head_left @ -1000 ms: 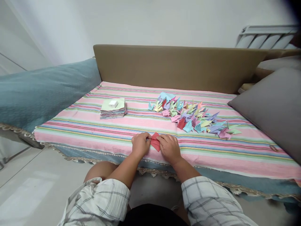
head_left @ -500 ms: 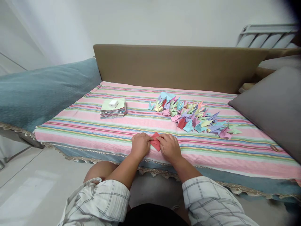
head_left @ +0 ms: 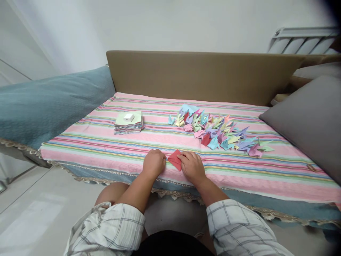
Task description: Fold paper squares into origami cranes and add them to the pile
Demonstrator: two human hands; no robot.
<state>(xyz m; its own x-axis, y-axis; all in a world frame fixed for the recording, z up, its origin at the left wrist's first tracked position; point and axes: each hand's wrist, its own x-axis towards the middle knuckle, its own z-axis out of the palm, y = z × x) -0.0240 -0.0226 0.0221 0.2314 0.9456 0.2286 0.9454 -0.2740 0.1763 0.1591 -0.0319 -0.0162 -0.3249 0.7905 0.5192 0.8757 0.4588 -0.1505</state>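
A small red folded paper [head_left: 174,160] lies diamond-shaped on the striped cloth, with crease lines across it. My right hand [head_left: 193,167] pinches its right side, fingers curled and the tips pressing it against the cloth. Just left of the paper's left corner rests my left hand [head_left: 154,163], its fingers curled closed and a small gap between it and the paper. Beyond my right hand lies a pile of folded paper cranes [head_left: 213,131] in many colours. To the far left stands a stack of paper sheets [head_left: 129,128] with a small white block [head_left: 129,117] on top.
The striped cloth [head_left: 87,149] covers a sofa seat with a brown backrest [head_left: 197,76] behind. A blue-covered armrest [head_left: 58,96] is on the left, a grey cushion [head_left: 309,117] on the right. A small brown loop [head_left: 311,168] lies near the cushion.
My left hand has let go of the red paper and slid left, uncovering its left corner. My right hand has stayed on the paper.
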